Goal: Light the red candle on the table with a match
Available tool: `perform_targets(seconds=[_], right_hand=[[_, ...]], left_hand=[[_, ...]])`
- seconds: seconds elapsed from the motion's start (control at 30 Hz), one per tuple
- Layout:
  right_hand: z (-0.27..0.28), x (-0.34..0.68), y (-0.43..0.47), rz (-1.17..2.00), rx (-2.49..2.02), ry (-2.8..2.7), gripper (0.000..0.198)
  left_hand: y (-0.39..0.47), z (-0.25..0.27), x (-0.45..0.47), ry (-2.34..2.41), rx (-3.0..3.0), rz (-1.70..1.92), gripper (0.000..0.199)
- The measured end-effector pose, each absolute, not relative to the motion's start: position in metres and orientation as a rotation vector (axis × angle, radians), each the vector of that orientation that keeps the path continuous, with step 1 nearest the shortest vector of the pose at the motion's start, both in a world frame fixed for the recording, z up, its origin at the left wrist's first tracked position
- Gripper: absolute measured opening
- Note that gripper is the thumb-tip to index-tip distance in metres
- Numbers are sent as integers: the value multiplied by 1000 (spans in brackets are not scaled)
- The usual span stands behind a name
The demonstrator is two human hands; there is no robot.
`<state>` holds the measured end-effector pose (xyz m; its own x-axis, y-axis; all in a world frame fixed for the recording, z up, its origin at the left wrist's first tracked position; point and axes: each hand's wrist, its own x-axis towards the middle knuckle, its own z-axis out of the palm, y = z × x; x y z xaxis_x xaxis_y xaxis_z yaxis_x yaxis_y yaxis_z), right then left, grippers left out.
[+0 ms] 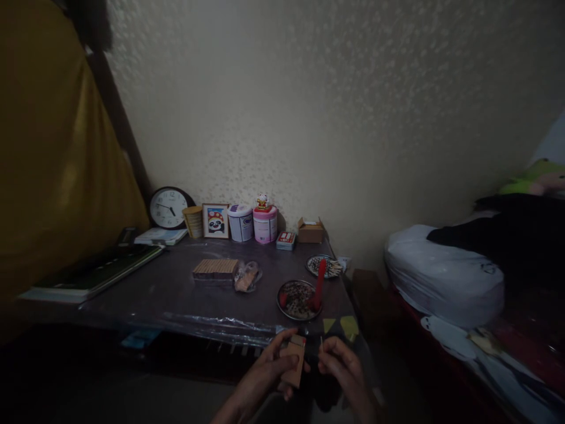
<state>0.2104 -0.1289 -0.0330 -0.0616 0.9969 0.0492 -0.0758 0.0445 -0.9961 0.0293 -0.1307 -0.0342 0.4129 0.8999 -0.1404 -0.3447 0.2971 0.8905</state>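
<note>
My left hand (274, 368) is closed around a small flat brown cardboard box (295, 366), held upright and slightly tilted over the table's front edge. A small red spot shows near the box's top corner. To its right, my right hand (346, 368) pinches a thin pale stick (322, 343) between thumb and fingertips, apart from the box. Beyond both hands stands a round metal dish (299, 318) of dark and light speckled bits, with a red spoon (321, 280) in it. A second dish (313, 272) behind it holds similar bits and several pale sticks (335, 268).
On the table (176, 288) lie a row of small brown boxes (215, 270) and a clear plastic bag (248, 277). Along the wall stand a clock (168, 207), a framed panda picture (216, 221), two canisters (241, 224) and an open carton (311, 230). A white bag (441, 277) sits right.
</note>
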Motion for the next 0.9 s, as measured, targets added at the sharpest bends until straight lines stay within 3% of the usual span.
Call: perform_targets(seconds=[0.43,0.9], right_hand=[[-40,206,-132,1238,-1089,-1273,26],[-33,191,-148,969,-977,-1605,12]], left_hand=[[-132,-31,32,717,870,939,58],[-132,-24,32,760,833,966,53]])
